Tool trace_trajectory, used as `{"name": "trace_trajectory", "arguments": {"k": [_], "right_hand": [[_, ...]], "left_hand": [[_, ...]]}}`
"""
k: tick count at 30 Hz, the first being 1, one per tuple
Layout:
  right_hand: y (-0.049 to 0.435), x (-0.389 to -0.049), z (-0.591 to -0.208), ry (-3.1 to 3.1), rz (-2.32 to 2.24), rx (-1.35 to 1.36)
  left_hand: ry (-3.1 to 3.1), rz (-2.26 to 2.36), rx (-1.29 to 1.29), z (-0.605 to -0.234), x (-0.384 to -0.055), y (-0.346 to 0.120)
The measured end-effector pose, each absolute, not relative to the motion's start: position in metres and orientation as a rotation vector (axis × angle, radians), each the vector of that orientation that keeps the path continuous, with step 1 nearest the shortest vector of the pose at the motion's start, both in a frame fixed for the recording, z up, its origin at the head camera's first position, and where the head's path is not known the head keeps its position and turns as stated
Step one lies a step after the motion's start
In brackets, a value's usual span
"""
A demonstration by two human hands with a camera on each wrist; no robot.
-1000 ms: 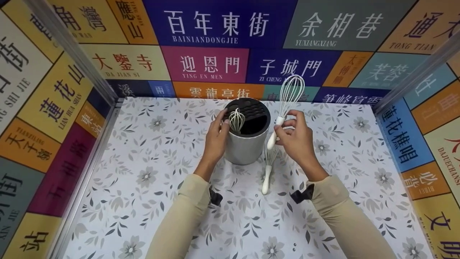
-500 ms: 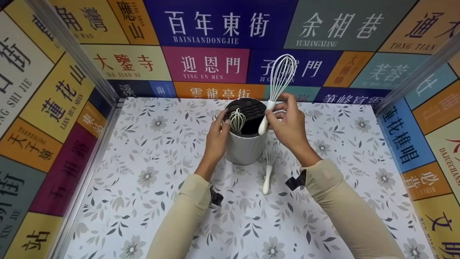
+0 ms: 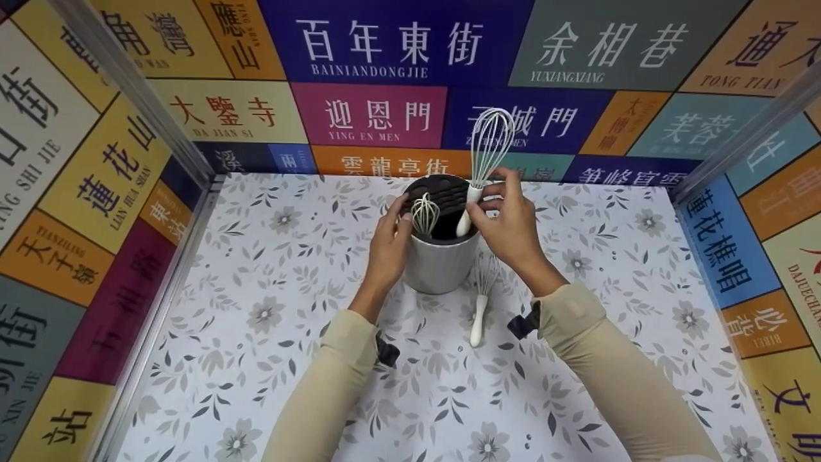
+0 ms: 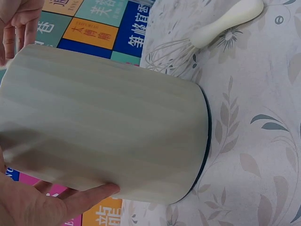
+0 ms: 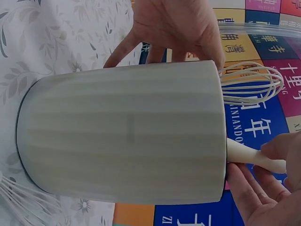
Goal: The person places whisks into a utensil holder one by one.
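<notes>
A pale grey ribbed utensil holder [image 3: 439,266] with a black slotted top stands upright on the table. My left hand [image 3: 388,247] holds its left side near the rim, fingers and thumb spread around the wall. A small whisk [image 3: 425,215] stands in the holder, wire end up. My right hand [image 3: 510,224] pinches a larger white whisk [image 3: 474,194], wires upward, its handle end down in the holder's open section. In the right wrist view, that handle [image 5: 242,153] passes behind the rim, hiding its tip. Another white whisk [image 3: 478,317] lies on the table right of the holder.
A white cloth with grey flowers and leaves covers the table [image 3: 256,378]. Behind it rises a wall panel [image 3: 372,115] of coloured blocks with printed place names. Similar panels flank both sides, with clear edge strips at the corners.
My right hand has moved left with the larger whisk, then lowered its handle end into the holder's opening. My left hand keeps its place on the holder.
</notes>
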State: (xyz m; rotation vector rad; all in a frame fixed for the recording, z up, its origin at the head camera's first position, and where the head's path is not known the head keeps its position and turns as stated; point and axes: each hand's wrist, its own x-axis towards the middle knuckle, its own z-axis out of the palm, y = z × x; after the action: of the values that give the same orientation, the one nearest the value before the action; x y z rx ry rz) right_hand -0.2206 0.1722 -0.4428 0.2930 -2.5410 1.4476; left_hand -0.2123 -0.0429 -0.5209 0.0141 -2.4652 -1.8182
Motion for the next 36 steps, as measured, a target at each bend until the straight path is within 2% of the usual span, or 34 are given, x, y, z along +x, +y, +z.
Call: {"name": "trace_trajectory", "arguments": {"k": [13,36], "right_hand": [[0.172,-0.224,-0.451,-2.485,1.565,0.194],[0.165,-0.217,-0.443,-2.454,1.552,0.264]], "left_hand": [[-2.465,-1.791,-0.020,-0.524,-0.212,-0.043],[-2.462,-1.796,0.006,-0.522,-0.213,-0.043]]}}
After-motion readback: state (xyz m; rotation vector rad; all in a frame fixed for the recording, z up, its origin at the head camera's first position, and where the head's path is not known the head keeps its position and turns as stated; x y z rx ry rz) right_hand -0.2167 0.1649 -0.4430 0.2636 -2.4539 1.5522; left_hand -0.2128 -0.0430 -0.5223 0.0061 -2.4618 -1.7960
